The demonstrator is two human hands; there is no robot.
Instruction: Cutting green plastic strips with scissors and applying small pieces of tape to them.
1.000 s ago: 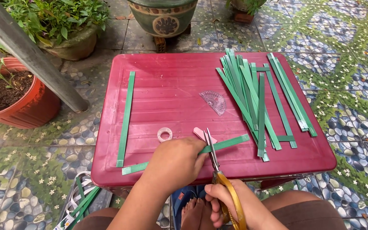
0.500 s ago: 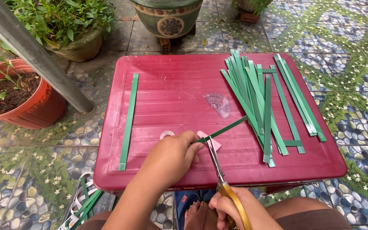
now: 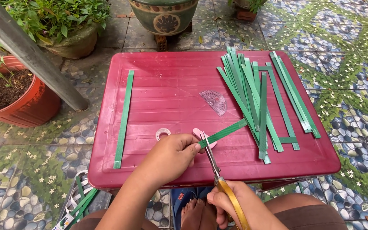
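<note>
Green strip (image 3: 223, 133) pinched in left fingers (image 3: 191, 147) (scissors (image 3: 211, 158) just beside).

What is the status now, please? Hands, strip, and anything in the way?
Left hand pinches green strip. Right hand holds scissors, blades at the strip. Tape roll beside left hand, apart.

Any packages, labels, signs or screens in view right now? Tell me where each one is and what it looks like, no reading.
Label tag: bottom left on the floor below the red table, small white card with coloured print, lying among green strips and white loops.
Printed patch: under the table's near edge beside the bare feet, small red mark on a blue surface.
No packages, signs or screens visible.
</note>
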